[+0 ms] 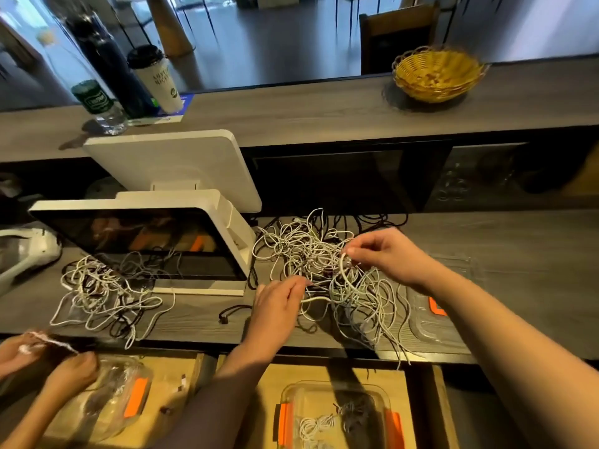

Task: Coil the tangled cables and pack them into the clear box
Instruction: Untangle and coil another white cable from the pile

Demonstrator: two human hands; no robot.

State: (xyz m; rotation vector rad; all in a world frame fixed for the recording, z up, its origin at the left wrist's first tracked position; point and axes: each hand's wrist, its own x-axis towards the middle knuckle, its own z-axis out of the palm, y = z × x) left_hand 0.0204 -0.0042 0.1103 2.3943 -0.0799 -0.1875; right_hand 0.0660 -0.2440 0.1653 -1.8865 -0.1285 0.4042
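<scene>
Cable tangle (327, 270): white, grey and black cords knotted on the grey counter (502, 247), right of the white screen (146, 244).
Right hand (379, 251): fingertips pinched on a white cable end, lifted just above the heap.
Left hand (278, 299): fingers curled around a white strand at the tangle's near left edge.
Clear box (337, 416): below the counter, orange latches, cut off by the bottom edge; small white and grey coils inside.
Clear lid (434, 319): on the counter to the right, partly under the right forearm.
Second tangle (103, 293): left, before the screen.
Second person's hands (48, 364): bottom left, blurred, holding a cord over another clear container (116, 403); contents hard to make out.
Wicker basket (437, 76): upper ledge, contents unclear.
</scene>
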